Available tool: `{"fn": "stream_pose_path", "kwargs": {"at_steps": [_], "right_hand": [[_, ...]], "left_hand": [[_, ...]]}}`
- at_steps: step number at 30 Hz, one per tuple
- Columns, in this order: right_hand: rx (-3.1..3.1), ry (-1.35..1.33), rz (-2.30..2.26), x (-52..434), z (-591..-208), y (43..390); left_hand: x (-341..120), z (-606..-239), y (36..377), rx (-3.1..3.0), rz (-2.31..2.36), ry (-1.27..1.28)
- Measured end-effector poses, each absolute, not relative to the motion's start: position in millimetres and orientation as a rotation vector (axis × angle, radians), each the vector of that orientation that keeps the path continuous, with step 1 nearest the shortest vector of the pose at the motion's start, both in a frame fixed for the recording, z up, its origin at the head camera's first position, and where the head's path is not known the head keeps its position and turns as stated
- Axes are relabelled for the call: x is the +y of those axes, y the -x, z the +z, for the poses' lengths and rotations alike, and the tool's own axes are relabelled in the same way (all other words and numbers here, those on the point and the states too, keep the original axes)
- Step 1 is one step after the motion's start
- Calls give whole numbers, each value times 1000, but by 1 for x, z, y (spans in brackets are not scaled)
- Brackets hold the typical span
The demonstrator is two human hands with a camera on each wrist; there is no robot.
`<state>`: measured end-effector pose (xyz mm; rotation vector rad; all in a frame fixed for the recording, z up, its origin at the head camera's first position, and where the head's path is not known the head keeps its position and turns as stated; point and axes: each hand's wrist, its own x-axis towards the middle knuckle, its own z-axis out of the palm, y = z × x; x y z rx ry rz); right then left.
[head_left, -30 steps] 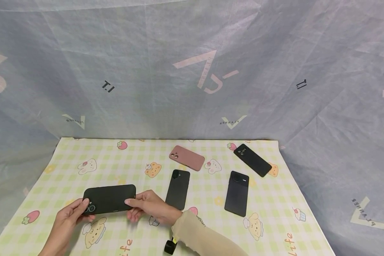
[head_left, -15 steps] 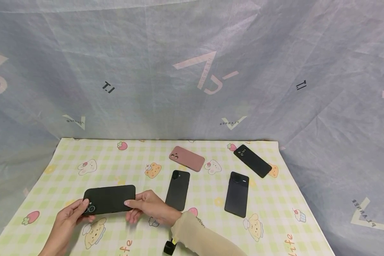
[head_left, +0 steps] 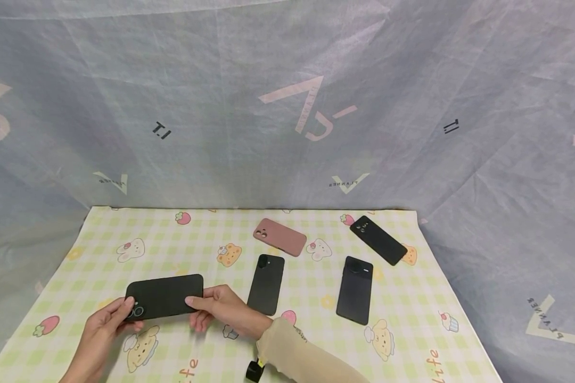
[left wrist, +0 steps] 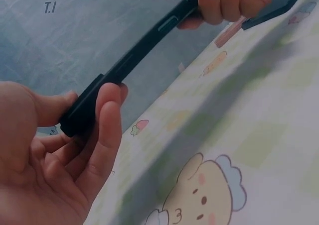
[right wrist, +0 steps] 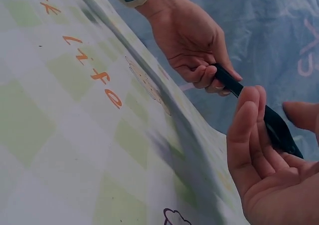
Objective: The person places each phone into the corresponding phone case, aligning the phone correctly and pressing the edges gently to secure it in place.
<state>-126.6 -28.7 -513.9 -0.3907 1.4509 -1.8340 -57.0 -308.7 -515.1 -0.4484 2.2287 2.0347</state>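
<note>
A black smartphone (head_left: 165, 297) is held sideways above the table, its back with the camera rings facing up toward the head camera. My left hand (head_left: 100, 327) pinches the camera end between thumb and fingers. At the opposite end, my right hand (head_left: 225, 308) grips the phone with its thumb on the back and fingers beneath. In the left wrist view the phone (left wrist: 144, 46) shows its narrow side edge with a button, raised off the cloth. The right wrist view shows the phone (right wrist: 279, 128) edge-on between both hands; its screen side is hidden.
On the checked tablecloth (head_left: 172, 244) lie a dark phone (head_left: 266, 284) by my right forearm, a pink phone (head_left: 280, 236) behind it, a dark blue-black phone (head_left: 354, 290) and a black one (head_left: 378, 240) farther right. Grey fabric (head_left: 249, 133) hangs behind and at both sides.
Both hands keep their hold on the black smartphone. Its right end has risen very slightly. The phones on the cloth stay put.
</note>
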Motion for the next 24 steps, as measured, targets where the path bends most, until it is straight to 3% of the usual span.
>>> {"fn": "stream_pose_path", "kwargs": {"at_steps": [24], "right_hand": [[1528,458,-1855,-27,-516,127]], "left_hand": [[-304,-514,58,2226,2063,451]]}}
